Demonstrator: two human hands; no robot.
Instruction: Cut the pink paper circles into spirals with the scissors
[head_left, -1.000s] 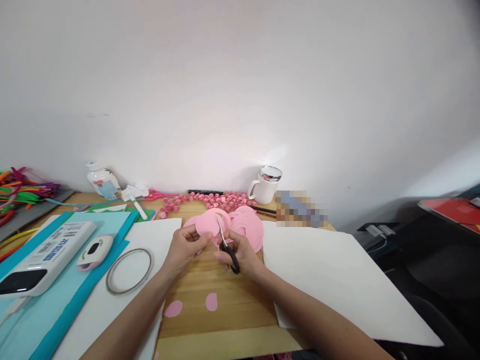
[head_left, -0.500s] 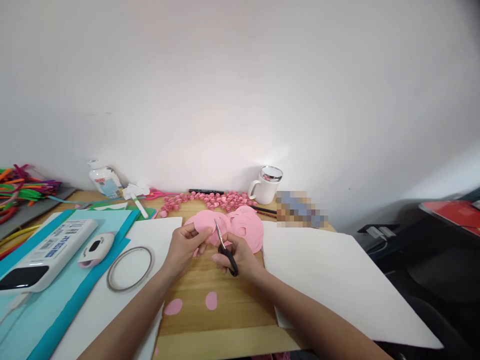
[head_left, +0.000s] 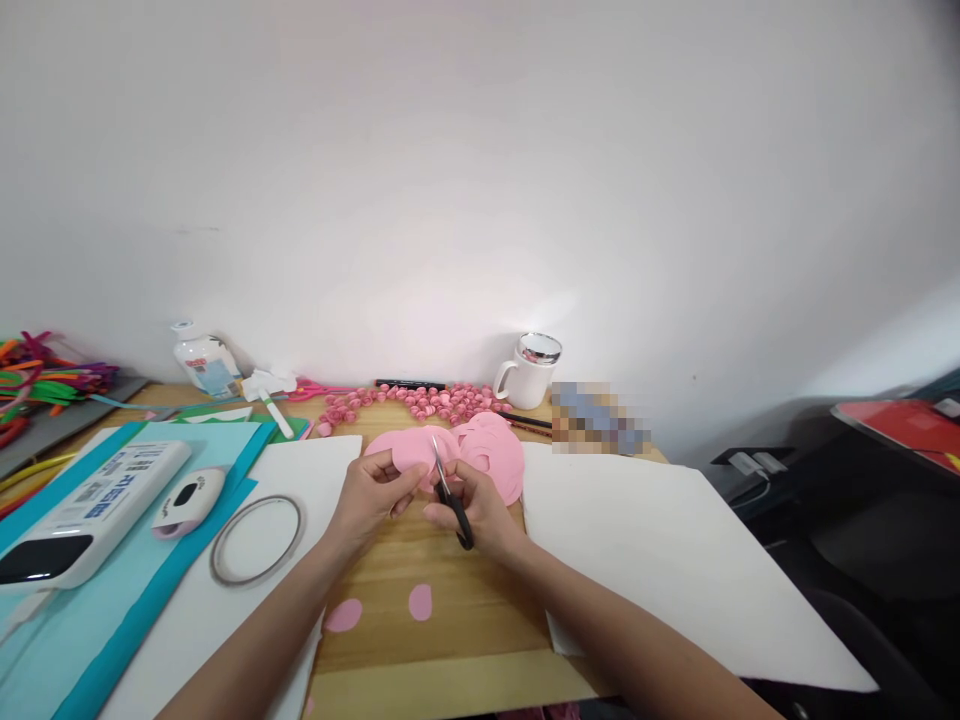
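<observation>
Between thumb and fingers, my left hand [head_left: 377,492] pinches a pink paper piece [head_left: 411,450] near the middle of the table. My right hand [head_left: 480,508] is closed around the black handles of a pair of scissors [head_left: 454,505], whose metal blades point up and away, against the paper's right edge. Just behind the hands lies a pile of pink paper circles [head_left: 504,458]. Two small pink paper scraps, an oval one [head_left: 344,615] and a rounder one [head_left: 421,602], rest on the wood in front of me.
Many small pink paper rolls [head_left: 450,402] lie along the back, beside a white mug [head_left: 529,372]. White boards [head_left: 660,540] flank the wooden table [head_left: 442,650]. At left are a tape roll [head_left: 217,560], a white power bank [head_left: 97,510], a white bottle [head_left: 206,362] and bright pipe cleaners [head_left: 56,375].
The scissor handles look closer together than before. The pinched paper has shifted slightly within my left hand, while both hands stay in nearly the same place.
</observation>
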